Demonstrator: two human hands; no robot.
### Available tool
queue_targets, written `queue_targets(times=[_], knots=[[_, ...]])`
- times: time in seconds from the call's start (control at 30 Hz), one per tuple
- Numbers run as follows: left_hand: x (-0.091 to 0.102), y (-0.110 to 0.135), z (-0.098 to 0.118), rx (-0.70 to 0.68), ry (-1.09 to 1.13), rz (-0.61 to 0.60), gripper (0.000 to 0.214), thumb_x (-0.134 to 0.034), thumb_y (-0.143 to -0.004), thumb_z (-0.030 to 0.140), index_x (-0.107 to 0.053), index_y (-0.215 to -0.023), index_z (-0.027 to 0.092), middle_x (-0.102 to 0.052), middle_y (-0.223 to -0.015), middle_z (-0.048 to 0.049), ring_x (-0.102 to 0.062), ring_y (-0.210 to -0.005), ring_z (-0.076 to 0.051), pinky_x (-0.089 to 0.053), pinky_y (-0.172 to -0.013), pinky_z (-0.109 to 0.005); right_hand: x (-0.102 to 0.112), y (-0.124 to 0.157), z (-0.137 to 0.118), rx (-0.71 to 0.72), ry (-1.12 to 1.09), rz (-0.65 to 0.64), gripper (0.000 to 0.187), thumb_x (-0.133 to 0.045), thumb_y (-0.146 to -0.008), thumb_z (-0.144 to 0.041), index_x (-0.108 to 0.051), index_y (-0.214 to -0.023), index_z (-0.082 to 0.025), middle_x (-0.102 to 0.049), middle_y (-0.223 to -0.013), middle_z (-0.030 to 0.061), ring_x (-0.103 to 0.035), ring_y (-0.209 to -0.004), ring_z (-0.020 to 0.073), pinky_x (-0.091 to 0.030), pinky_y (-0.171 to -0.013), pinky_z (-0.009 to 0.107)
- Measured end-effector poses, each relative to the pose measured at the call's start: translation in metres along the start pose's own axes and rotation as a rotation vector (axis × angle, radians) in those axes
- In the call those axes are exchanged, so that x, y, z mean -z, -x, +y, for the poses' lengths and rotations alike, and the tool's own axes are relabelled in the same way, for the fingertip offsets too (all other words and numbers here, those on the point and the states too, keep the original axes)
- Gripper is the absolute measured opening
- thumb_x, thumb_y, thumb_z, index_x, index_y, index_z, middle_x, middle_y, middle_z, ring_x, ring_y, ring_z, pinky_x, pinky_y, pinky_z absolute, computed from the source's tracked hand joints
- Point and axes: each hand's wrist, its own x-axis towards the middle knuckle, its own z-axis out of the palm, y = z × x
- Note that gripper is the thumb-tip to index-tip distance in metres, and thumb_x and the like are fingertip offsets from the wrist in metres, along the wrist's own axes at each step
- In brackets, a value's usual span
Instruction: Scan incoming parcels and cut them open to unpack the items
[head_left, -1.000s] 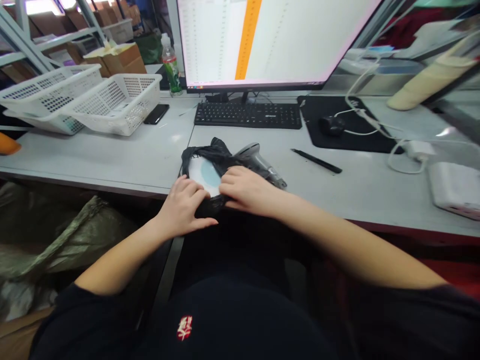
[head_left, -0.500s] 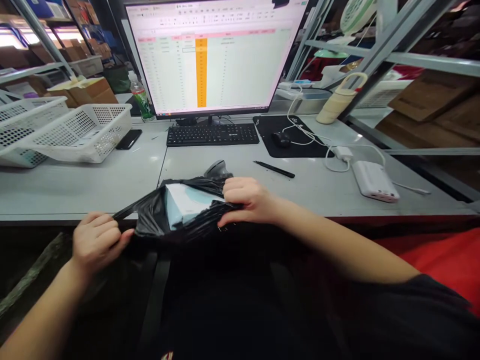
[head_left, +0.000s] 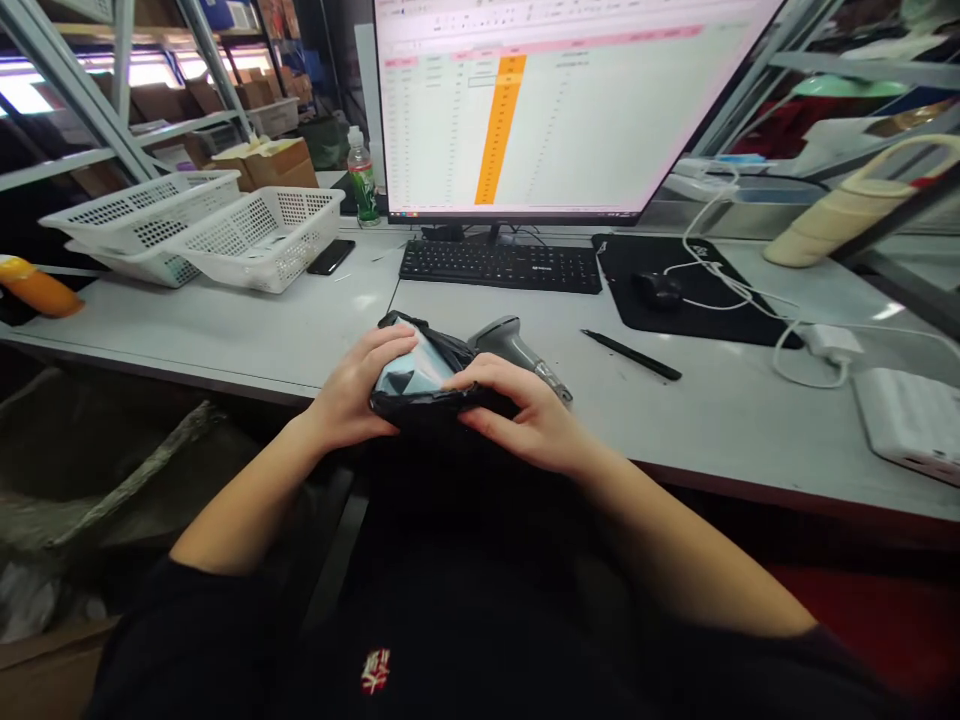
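Observation:
A small parcel in black plastic wrap [head_left: 427, 378], with a pale blue and white packet showing through its open top, sits at the near edge of the grey desk [head_left: 247, 330]. My left hand [head_left: 352, 395] grips its left side, fingers curled over the top. On the right side my right hand [head_left: 525, 410] is closed on the wrap's lower edge. A grey handheld barcode scanner [head_left: 517, 350] lies on the desk just behind the parcel.
A black pen [head_left: 630, 354] lies to the right. Further back are a keyboard [head_left: 501, 264], a monitor [head_left: 555, 100] showing a spreadsheet, a mouse [head_left: 654, 288] on a black pad, white baskets [head_left: 255, 235], a phone [head_left: 330, 257], a bottle [head_left: 364, 185] and a white box [head_left: 907, 425].
Half a second ago my left hand pulled the black wrap out to the left. Now it is back on the parcel and the wrap is folded close around the packet.

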Motion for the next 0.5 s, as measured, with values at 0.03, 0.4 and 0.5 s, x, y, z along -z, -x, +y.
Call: queue_targets(times=[0.03, 0.4, 0.5], knots=[[0.000, -0.006, -0.003, -0.016, 0.012, 0.003, 0.081, -0.079, -0.082, 0.048, -0.040, -0.150, 0.026, -0.055, -0.142, -0.0154, -0.055, -0.134, -0.032, -0.043, -0.117, -0.053, 0.002, -0.002, -0.005, 0.030, 0.055, -0.019, 0.018, -0.068, -0.096, -0.027, -0.067, -0.113, -0.022, -0.066, -0.098, 0.0050, -0.061, -0.089, 0.0175, -0.051, -0.078, 0.033], [-0.016, -0.036, -0.027, 0.131, 0.126, 0.212, 0.056, -0.080, -0.079, 0.049, -0.061, -0.125, 0.022, -0.067, -0.120, -0.0099, -0.064, -0.114, -0.027, -0.053, -0.099, -0.039, 0.016, 0.017, -0.007, 0.425, 0.771, 0.006, 0.007, -0.069, -0.093, -0.017, -0.071, -0.095, -0.023, -0.063, -0.077, 0.0018, -0.052, -0.083, 0.0197, -0.050, -0.081, 0.035], [-0.017, -0.042, -0.034, 0.216, 0.177, 0.261, 0.058, -0.079, -0.077, 0.058, -0.063, -0.119, 0.020, -0.069, -0.114, -0.0080, -0.066, -0.105, -0.024, -0.055, -0.092, -0.035, 0.041, 0.010, -0.014, 0.261, 0.706, -0.129, 0.014, -0.071, -0.092, -0.025, -0.071, -0.106, -0.022, -0.066, -0.112, 0.0104, -0.058, -0.106, 0.0255, -0.053, -0.089, 0.040]])
